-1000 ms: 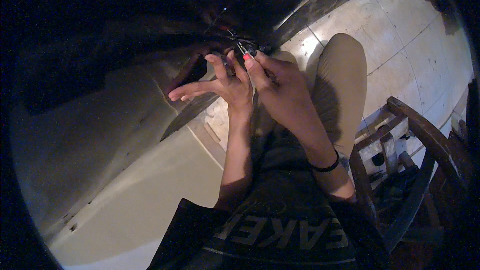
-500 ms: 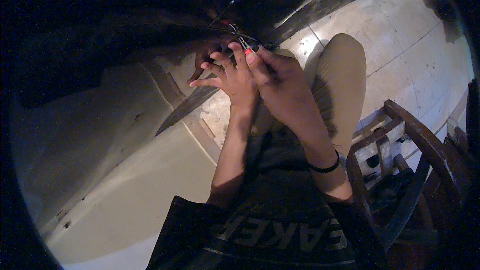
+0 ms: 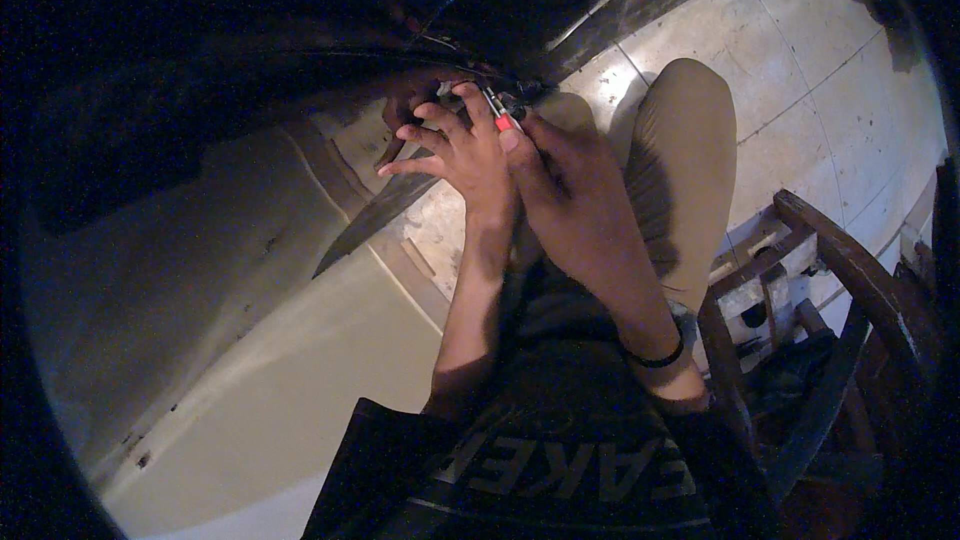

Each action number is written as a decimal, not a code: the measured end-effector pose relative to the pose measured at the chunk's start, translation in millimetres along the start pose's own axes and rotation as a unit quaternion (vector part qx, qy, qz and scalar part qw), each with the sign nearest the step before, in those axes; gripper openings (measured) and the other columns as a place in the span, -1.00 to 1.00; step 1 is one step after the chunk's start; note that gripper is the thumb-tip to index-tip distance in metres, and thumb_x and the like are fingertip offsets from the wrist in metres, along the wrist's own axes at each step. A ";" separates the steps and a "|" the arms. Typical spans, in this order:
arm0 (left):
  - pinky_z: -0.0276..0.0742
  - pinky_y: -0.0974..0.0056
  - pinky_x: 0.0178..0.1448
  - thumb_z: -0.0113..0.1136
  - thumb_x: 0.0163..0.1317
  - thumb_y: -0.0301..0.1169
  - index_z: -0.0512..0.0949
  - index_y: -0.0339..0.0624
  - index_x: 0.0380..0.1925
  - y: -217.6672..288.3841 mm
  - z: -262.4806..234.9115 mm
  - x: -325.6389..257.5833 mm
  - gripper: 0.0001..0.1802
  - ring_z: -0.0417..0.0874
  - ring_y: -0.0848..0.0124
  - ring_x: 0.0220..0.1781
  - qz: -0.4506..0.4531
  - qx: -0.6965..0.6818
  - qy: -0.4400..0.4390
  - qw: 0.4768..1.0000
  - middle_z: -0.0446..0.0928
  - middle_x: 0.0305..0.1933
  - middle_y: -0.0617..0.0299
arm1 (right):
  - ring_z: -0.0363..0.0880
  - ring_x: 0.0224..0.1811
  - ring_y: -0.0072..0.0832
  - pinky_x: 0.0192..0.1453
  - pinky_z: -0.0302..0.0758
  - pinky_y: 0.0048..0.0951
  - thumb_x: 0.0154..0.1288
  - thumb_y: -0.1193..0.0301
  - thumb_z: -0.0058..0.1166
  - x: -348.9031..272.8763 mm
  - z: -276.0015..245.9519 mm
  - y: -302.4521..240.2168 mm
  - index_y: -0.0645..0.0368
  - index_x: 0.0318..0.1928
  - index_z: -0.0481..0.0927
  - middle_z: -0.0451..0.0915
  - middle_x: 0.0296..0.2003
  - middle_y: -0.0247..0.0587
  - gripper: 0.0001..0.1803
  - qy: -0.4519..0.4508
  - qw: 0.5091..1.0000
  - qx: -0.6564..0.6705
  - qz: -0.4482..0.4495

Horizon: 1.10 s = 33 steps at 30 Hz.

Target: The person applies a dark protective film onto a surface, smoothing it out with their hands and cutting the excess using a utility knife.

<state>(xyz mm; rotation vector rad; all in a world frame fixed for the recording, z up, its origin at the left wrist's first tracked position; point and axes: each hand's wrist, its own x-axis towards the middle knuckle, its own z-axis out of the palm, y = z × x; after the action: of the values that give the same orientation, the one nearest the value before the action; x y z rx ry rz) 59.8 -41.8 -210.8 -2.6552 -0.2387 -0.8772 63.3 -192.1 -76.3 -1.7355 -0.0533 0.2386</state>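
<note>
My right hand (image 3: 575, 195), a dark band on its wrist, is closed, its thumb pressed on a slim metal tool with a red part (image 3: 503, 123). The tool's exact kind does not show. Its narrow metal end points up and left, into the dark. Right beside it is my left hand (image 3: 465, 155), fingers stretched and spread, the index fingertip close to the metal end. The left thumb is hidden. Thin dark wires (image 3: 435, 37) show just beyond the fingertips, one with a small bright tip. What they join to is lost in shadow.
A large dark mass (image 3: 300, 0) fills the upper left, its shape unclear. To the right stands a worn wooden chair (image 3: 850, 255). My bent knee (image 3: 690, 130) in tan trousers rises over light floor tiles (image 3: 790, 50). A pale smooth surface (image 3: 290, 380) lies at lower left.
The tool and my right hand have shifted slightly down and right. The wires have sunk into deeper shadow. My left hand keeps nearly the same spread pose.
</note>
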 end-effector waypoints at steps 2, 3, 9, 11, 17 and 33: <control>-0.56 -1.00 0.20 0.24 0.34 0.14 -0.16 0.24 0.71 1.4 0.2 -0.7 0.10 -0.72 -0.36 0.70 -0.001 0.001 -0.001 1.000 -0.65 0.74 -0.19 | 0.35 -0.52 -0.61 -0.42 0.34 -0.35 0.63 0.22 0.07 -1.3 -3.0 -4.6 0.33 -0.10 0.65 0.49 -0.60 -0.12 -0.64 -0.006 1.000 0.009 0.014; -0.55 -1.00 0.19 0.24 0.34 0.14 -0.16 0.24 0.71 2.1 -2.2 -3.1 0.10 -0.72 -0.36 0.70 -0.003 -0.003 -0.011 1.000 -0.64 0.74 -0.19 | 0.36 -0.51 -0.61 -0.41 0.35 -0.35 0.63 0.24 0.07 -1.7 -5.0 -8.0 0.33 -0.10 0.66 0.50 -0.59 -0.11 -0.66 -0.008 1.000 0.014 0.021; -0.40 -1.01 0.22 0.12 0.42 0.20 -0.15 0.26 0.70 -4.5 21.7 -15.9 0.01 -0.58 -0.41 0.71 -0.003 0.062 0.021 0.998 -0.56 0.75 -0.21 | 0.40 -0.40 -0.67 -0.32 0.41 -0.44 0.61 0.32 0.09 3.0 -4.4 -19.9 0.35 -0.07 0.65 0.56 -0.49 -0.06 -0.72 -0.016 0.998 0.047 0.041; -0.37 -1.01 0.24 0.07 0.44 0.23 -0.15 0.25 0.70 -2.3 21.0 -13.3 0.00 -0.53 -0.42 0.72 0.007 0.078 0.027 0.997 -0.53 0.75 -0.22 | 0.39 -0.39 -0.68 -0.31 0.42 -0.45 0.61 0.31 0.09 6.5 -6.9 -21.6 0.36 -0.08 0.64 0.57 -0.48 -0.08 -0.71 -0.040 0.994 0.064 0.078; -0.36 -1.00 0.26 -0.02 0.47 0.28 -0.18 0.22 0.71 8.0 4.4 -3.2 -0.01 -0.54 -0.40 0.72 -0.035 0.039 -0.038 0.998 -0.51 0.75 -0.23 | 0.69 -0.31 0.21 -0.25 0.60 0.00 0.61 0.22 0.05 18.0 -1.4 -21.4 0.29 -0.20 0.61 0.67 -0.37 0.24 -0.65 -0.025 0.998 0.048 0.039; -0.42 -1.00 0.22 0.24 0.39 0.06 -0.23 0.26 0.71 0.6 7.9 -14.6 0.08 -0.60 -0.43 0.71 -0.005 0.033 -0.019 0.999 -0.53 0.74 -0.27 | 0.44 -0.45 -0.54 -0.30 0.47 -0.33 0.61 0.32 0.07 -1.0 -12.0 -16.8 0.37 -0.06 0.61 0.56 -0.49 0.03 -0.71 -0.036 0.999 0.014 0.033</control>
<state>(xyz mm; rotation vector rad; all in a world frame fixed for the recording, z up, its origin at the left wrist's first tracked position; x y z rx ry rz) 52.6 -40.3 -225.8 -2.6139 -0.2842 -0.8098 66.3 -200.9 -57.9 -1.7019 -0.0443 0.3482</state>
